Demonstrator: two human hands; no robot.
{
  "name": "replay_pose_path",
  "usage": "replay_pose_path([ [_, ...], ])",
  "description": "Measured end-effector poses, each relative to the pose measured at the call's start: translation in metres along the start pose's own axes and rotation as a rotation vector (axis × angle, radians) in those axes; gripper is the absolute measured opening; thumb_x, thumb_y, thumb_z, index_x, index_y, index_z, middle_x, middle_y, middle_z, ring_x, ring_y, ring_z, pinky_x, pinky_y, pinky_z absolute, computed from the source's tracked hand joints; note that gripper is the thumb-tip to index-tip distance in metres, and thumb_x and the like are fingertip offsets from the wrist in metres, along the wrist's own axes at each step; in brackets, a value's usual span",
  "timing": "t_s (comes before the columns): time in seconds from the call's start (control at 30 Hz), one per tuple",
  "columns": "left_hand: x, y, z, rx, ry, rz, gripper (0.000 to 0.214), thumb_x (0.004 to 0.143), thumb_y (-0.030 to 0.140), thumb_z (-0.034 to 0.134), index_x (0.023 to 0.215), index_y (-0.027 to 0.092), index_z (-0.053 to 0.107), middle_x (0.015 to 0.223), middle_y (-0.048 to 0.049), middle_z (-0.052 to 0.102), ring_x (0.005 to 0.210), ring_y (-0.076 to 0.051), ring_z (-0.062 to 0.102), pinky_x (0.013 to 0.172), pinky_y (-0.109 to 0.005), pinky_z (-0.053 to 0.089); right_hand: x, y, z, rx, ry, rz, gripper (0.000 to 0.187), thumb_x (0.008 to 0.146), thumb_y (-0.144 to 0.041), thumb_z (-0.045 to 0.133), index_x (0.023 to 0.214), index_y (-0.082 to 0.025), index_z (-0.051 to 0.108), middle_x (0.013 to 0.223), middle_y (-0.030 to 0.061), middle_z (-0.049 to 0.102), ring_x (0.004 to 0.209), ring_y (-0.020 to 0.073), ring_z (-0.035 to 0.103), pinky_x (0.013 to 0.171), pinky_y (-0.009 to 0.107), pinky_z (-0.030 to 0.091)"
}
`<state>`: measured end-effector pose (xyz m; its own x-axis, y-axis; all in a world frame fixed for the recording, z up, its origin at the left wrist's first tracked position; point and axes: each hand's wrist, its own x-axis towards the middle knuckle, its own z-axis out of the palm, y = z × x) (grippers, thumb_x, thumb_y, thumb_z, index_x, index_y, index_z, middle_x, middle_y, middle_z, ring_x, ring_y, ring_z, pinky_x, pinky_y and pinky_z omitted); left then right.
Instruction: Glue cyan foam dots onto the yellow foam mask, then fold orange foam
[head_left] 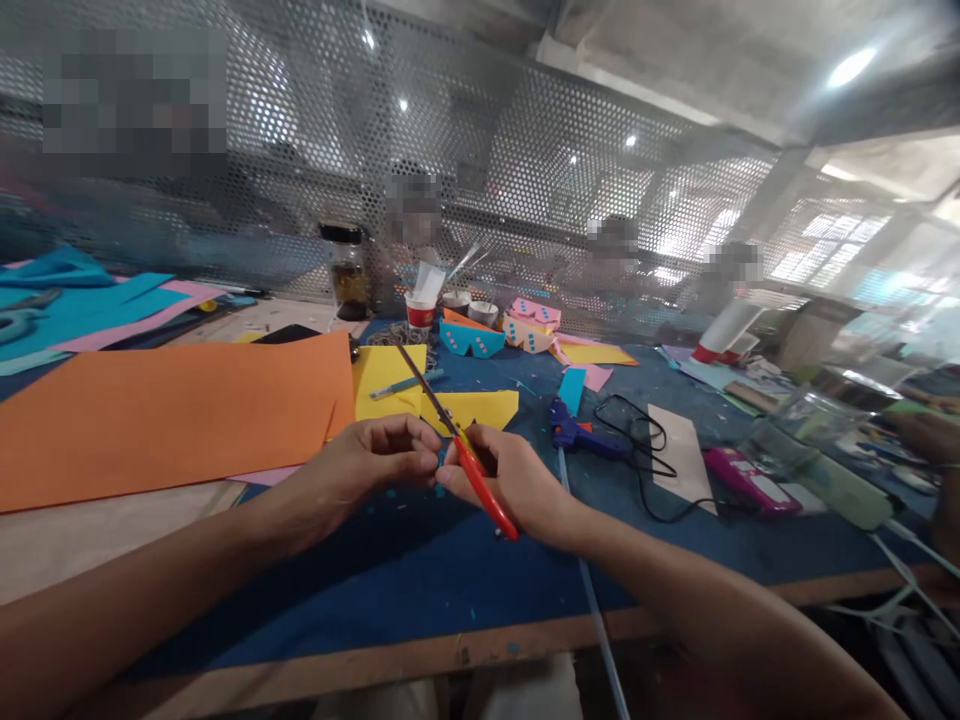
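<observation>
Near the middle of the head view, my right hand [510,475] is wrapped around red-handled scissors [476,470], whose dark blades point up and to the left. Beside it, my left hand [382,455] is closed in a pinch, its fingertips almost meeting my right fingers. A tiny bluish bit seems to show between the two hands; what the left fingers hold is too small to make out. Just beyond the hands lies a yellow cut-out mask shape [487,407]. A blue craft knife [405,384] rests on a yellow sheet [367,362].
A large orange sheet [187,400] covers the left side. Decorated blue glasses cut-outs [471,338] stand at the back near a jar [348,275] and paper cup [420,312]. A blue glue gun [585,435] with a black cord lies right, before a pink device [750,482].
</observation>
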<state>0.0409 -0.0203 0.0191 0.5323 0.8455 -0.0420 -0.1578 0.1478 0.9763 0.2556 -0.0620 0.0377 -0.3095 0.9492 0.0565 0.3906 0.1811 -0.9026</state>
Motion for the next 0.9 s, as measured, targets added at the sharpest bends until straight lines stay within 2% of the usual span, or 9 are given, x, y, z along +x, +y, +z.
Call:
replay_pose_path([
  [0.13, 0.0011, -0.0024, 0.0002, 0.035, 0.016, 0.069, 0.025, 0.071, 0.034, 0.097, 0.083, 0.02, 0.08, 0.08, -0.0038, 0.077, 0.074, -0.017, 0.071, 0.07, -0.025, 0.057, 0.0009, 0.0021, 0.0014, 0.012, 0.005, 0.003, 0.027, 0.084, -0.039, 0.08, 0.093, -0.018, 0.064, 0.073, -0.005, 0.056, 0.064, 0.0106, 0.046, 0.055, 0.021, 0.036],
  [0.27, 0.0008, -0.0027, 0.0014, 0.085, 0.01, 0.075, 0.025, 0.073, 0.036, 0.095, 0.084, 0.02, 0.081, 0.08, -0.0044, 0.079, 0.076, -0.018, 0.072, 0.075, -0.027, 0.058, 0.0025, 0.0065, 0.0031, 0.037, 0.028, -0.013, 0.025, 0.083, -0.035, 0.08, 0.091, -0.018, 0.064, 0.076, -0.0035, 0.06, 0.066, 0.0115, 0.052, 0.059, 0.022, 0.04],
  [0.43, -0.0012, 0.0034, 0.0035, 0.172, -0.012, 0.133, 0.025, 0.077, 0.04, 0.09, 0.085, 0.019, 0.081, 0.076, -0.0037, 0.076, 0.071, -0.016, 0.068, 0.07, -0.026, 0.054, 0.0031, 0.0059, 0.0022, 0.043, 0.038, 0.006, 0.022, 0.083, -0.032, 0.08, 0.09, -0.018, 0.064, 0.072, -0.0047, 0.058, 0.062, 0.0106, 0.049, 0.056, 0.021, 0.038],
  [0.67, -0.0043, 0.0045, 0.0033, 0.331, -0.03, 0.115, 0.024, 0.082, 0.042, 0.085, 0.078, 0.019, 0.076, 0.073, -0.0038, 0.073, 0.069, -0.016, 0.064, 0.066, -0.025, 0.05, 0.0036, 0.0065, 0.0006, 0.006, 0.014, -0.032, 0.022, 0.082, -0.032, 0.079, 0.091, -0.017, 0.066, 0.074, -0.0045, 0.058, 0.065, 0.0111, 0.049, 0.058, 0.023, 0.039],
  [0.9, -0.0039, 0.0037, 0.0042, 0.271, 0.011, 0.09, 0.028, 0.079, 0.044, 0.086, 0.073, 0.019, 0.073, 0.068, -0.0024, 0.069, 0.065, -0.016, 0.061, 0.061, -0.024, 0.048, 0.0025, 0.0013, 0.0011, 0.034, 0.012, -0.034, 0.022, 0.085, -0.036, 0.076, 0.087, -0.017, 0.064, 0.075, -0.0037, 0.058, 0.066, 0.0112, 0.049, 0.06, 0.024, 0.038],
])
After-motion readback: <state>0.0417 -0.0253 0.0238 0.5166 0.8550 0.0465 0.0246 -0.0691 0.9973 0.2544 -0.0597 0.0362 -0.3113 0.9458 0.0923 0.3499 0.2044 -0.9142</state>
